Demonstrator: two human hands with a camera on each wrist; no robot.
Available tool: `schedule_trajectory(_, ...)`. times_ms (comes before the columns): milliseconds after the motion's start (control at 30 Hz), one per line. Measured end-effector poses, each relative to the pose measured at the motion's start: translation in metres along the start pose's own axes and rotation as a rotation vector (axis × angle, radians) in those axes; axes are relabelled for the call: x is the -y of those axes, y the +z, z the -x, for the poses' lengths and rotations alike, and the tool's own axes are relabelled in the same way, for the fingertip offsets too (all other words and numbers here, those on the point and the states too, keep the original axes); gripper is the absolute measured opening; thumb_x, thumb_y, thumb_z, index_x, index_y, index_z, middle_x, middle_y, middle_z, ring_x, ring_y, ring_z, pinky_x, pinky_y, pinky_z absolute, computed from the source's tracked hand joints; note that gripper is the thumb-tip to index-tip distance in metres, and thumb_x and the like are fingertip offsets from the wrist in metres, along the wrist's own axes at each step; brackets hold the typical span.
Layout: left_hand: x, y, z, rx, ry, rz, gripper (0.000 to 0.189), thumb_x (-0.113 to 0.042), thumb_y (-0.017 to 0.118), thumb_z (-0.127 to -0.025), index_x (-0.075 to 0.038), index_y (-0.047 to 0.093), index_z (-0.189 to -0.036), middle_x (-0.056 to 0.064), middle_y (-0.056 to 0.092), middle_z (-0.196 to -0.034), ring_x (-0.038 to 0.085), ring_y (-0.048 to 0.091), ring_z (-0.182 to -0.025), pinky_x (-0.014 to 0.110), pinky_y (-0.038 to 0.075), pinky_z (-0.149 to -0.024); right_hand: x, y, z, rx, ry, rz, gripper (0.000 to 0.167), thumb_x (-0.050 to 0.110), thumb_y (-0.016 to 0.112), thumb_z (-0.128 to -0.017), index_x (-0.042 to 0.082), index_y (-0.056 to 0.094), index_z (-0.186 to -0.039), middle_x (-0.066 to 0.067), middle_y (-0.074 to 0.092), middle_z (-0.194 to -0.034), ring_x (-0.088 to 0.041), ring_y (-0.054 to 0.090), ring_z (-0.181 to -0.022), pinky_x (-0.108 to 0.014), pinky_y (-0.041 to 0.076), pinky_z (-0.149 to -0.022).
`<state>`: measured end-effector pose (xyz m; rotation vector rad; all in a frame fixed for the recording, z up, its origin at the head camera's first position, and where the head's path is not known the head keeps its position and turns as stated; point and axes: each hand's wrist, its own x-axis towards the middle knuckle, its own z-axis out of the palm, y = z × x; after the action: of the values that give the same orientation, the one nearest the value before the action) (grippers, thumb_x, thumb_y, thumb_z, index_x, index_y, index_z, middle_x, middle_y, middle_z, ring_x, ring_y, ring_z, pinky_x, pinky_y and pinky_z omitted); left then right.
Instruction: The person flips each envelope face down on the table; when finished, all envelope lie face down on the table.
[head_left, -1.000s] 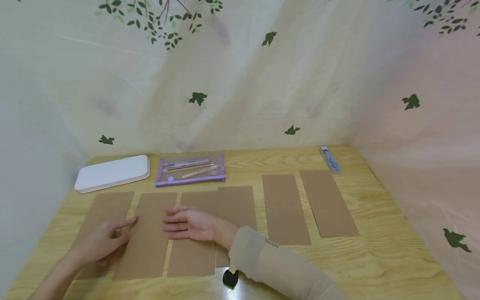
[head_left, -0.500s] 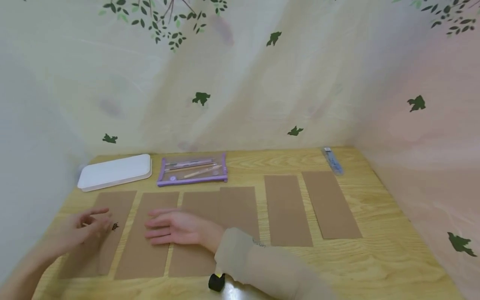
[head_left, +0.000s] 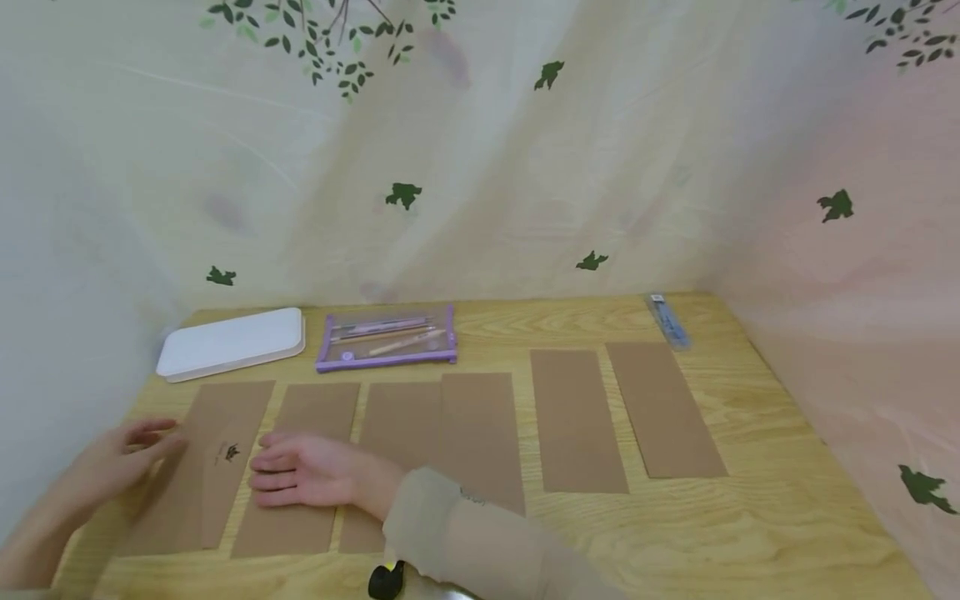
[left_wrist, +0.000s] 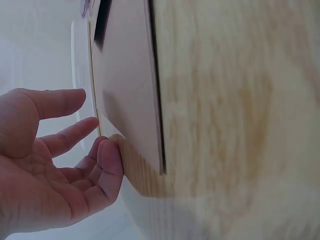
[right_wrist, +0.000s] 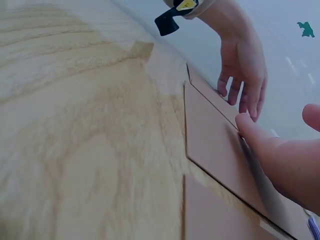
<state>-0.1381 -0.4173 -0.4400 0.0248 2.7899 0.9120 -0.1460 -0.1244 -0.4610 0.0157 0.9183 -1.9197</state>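
Several brown cardboard rectangles lie in a row across the table. At the far left, a piece with a small dark printed mark (head_left: 229, 453) overlaps or abuts another plain cardboard piece (head_left: 168, 517). My left hand (head_left: 112, 467) hovers at that piece's left edge, fingers loosely bent and holding nothing; the left wrist view shows the same hand (left_wrist: 60, 165) beside the cardboard (left_wrist: 127, 75). Over the second cardboard rectangle (head_left: 288, 529) is my right hand (head_left: 315, 475), fingers extended, palm turned sideways. In the right wrist view its thumb side (right_wrist: 280, 155) shows above the cardboard (right_wrist: 215, 132).
Behind the row are a white case (head_left: 232, 343) and a clear purple-edged pouch (head_left: 386, 340) with pens and brushes. A blue packet (head_left: 669, 323) lies at the back right. More cardboard (head_left: 577, 421) lies to the right. Patterned fabric (head_left: 480, 167) hangs around the table.
My left hand has drawn left, off the leftmost cardboard, uncovering the printed mark and a second piece's edge. My right hand has slid left from the third piece to the second.
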Motion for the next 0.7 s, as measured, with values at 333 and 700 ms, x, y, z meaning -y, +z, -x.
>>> schedule_trajectory(333, -0.003, -0.001, -0.002, 0.062, -0.079, 0.021, 0.068, -0.036, 0.056, -0.105, 0.021, 0.040, -0.138, 0.042, 0.058, -0.119, 0.020, 0.061, -0.091, 0.027, 0.055, -0.066, -0.008, 0.016, -0.011, -0.052, 0.008, -0.127, 0.045, 0.003, 0.047, -0.102, -0.019, 0.040, -0.141, -0.037, 0.037, -0.150, -0.047, 0.029, -0.145, -0.060, 0.026, -0.117)
schedule_trajectory(700, -0.005, -0.002, -0.001, 0.081, -0.121, 0.025, 0.072, -0.041, 0.055, -0.105, 0.020, 0.039, -0.138, 0.044, 0.054, -0.123, 0.023, 0.060, -0.093, 0.029, 0.055, -0.067, -0.014, 0.015, -0.012, -0.067, 0.002, -0.119, 0.039, 0.003, 0.048, -0.101, -0.016, 0.046, -0.136, -0.034, 0.038, -0.152, -0.045, 0.032, -0.144, -0.063, 0.026, -0.115)
